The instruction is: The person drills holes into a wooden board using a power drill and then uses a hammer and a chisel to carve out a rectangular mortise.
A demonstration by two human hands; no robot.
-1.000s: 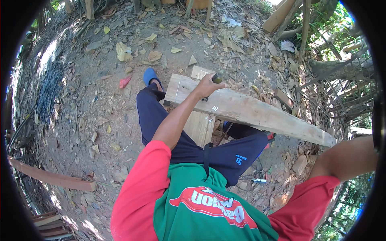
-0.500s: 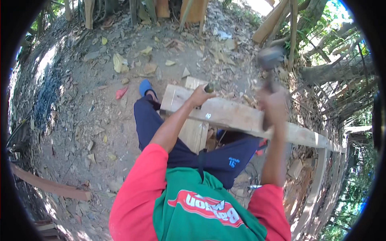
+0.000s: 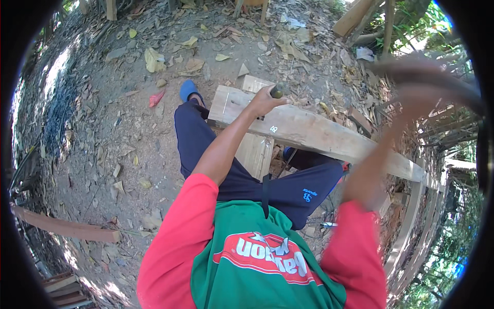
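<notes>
A long, pale wooden beam [image 3: 319, 135] with white markings lies crosswise between my legs, over shorter boards [image 3: 252, 154]. My left hand [image 3: 263, 103] is closed around an olive-green tool handle [image 3: 277, 91], chisel-like and upright over a dark cut near the beam's left end; the blade is mostly hidden. Up at the right, beyond the beam, my right hand [image 3: 417, 98] is raised with a dark, hammer-like tool [image 3: 406, 69]; both are smeared by motion, so its fingers cannot be made out.
Leaf-strewn dirt [image 3: 139, 129] surrounds me. A reddish plank [image 3: 67, 225] and stacked boards [image 3: 64, 288] lie at lower left. Poles [image 3: 350, 19], branches and foliage crowd the upper right; a wooden frame [image 3: 409, 226] stands at right. My blue sandal [image 3: 186, 90] is beside the beam's end.
My right hand came in from the right edge to above the beam with the hammer-like tool, then swung up and rightward. My left hand stays at the handle.
</notes>
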